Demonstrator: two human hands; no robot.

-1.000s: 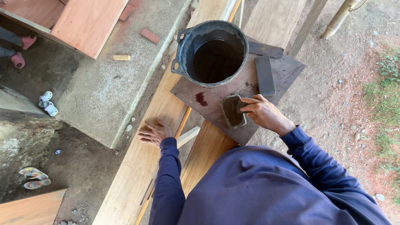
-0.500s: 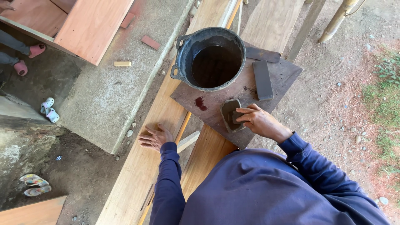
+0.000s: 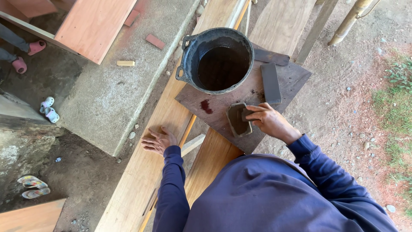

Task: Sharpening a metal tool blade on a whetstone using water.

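Looking down from the head camera, the right hand (image 3: 268,121) rests on a small dark rectangular block (image 3: 238,120), its fingers (image 3: 253,112) curled together over the block's right edge and clamped on it. The block lies flat on a dark stained board (image 3: 296,79) that serves as the desk. Just beyond the fingers, further from the person, stands a black bucket (image 3: 189,51) holding dark liquid, touching the board. To the right of the bucket and just above the right hand lies a long dark bar (image 3: 271,83), flat on the same board. A small red stain (image 3: 206,106) marks the board to the left of the gripped block.

The left hand (image 3: 158,140) lies palm down on a pale wooden plank (image 3: 141,180), fingers (image 3: 148,145) spread apart and flat, holding nothing. It is well apart from the block, on the other side of a narrow gap between planks. Both arms wear dark blue sleeves (image 3: 171,189).

Left of the left hand's fingers runs a concrete slab (image 3: 98,99), with a small yellow block (image 3: 125,63) and a reddish piece (image 3: 154,41) lying on it. Sandals (image 3: 47,108) lie on the ground further left.
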